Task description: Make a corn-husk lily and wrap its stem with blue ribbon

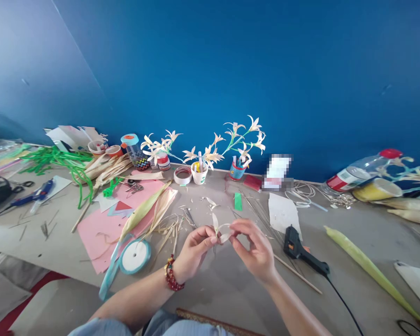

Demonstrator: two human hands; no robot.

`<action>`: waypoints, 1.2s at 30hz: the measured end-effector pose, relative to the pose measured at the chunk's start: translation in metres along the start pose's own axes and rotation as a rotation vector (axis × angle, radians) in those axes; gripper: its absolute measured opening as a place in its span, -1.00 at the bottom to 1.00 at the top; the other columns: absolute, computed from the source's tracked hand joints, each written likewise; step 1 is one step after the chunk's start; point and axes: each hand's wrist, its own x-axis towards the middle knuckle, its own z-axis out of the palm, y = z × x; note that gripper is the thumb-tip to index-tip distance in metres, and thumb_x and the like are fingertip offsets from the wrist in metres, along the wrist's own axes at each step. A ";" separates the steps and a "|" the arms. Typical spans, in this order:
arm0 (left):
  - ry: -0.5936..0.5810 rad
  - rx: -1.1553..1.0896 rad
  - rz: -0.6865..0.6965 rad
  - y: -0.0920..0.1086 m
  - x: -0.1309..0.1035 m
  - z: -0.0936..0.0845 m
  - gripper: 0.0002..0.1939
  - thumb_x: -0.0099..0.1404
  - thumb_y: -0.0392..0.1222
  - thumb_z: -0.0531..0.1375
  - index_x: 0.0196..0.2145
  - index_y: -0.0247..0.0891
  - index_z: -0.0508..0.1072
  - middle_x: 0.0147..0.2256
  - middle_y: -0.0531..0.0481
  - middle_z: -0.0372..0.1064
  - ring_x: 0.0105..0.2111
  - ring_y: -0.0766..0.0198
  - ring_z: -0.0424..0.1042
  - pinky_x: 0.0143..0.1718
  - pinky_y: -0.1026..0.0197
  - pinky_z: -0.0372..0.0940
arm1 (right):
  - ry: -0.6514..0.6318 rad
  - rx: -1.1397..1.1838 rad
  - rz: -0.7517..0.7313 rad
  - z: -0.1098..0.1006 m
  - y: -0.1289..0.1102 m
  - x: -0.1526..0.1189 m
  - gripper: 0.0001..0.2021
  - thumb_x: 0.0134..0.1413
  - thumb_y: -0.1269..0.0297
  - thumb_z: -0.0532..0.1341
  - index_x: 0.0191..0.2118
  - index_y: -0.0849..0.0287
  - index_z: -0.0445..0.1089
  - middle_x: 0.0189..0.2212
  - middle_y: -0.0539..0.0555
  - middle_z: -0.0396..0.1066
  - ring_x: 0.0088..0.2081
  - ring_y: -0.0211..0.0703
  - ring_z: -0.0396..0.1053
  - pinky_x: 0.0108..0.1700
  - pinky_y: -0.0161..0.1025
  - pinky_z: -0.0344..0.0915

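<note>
Near the middle of the table, my left hand (198, 247) pinches the base of a small pale husk flower (215, 223) between thumb and fingertips. One petal points upward, and another curves to the right. My right hand (253, 247) has its thumb and fingertips closed on a whitish petal (225, 234) of the same flower. Both hands are raised a little over the grey table (227, 289), their fingertips close together. Small petal scraps (210, 202) lie just beyond them.
A black glue gun (302, 249) and a wooden stick (299, 274) lie right of my hands. To the left are a ribbon spool (135, 256), corn husks (140, 215) and pink paper (94, 233). Behind stand cups with husk flowers (199, 173) and a bottle (361, 171).
</note>
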 end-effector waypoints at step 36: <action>0.019 0.441 0.202 0.004 -0.002 -0.004 -0.79 0.28 -0.13 0.23 -0.45 -0.28 0.43 -0.40 -0.03 0.42 -0.33 0.26 0.36 -0.22 0.23 0.22 | 0.061 -0.055 0.149 0.017 -0.022 0.007 -0.94 0.13 0.38 0.27 -0.36 0.10 0.43 -0.40 0.02 0.37 -0.32 -0.15 0.35 -0.24 -0.21 0.28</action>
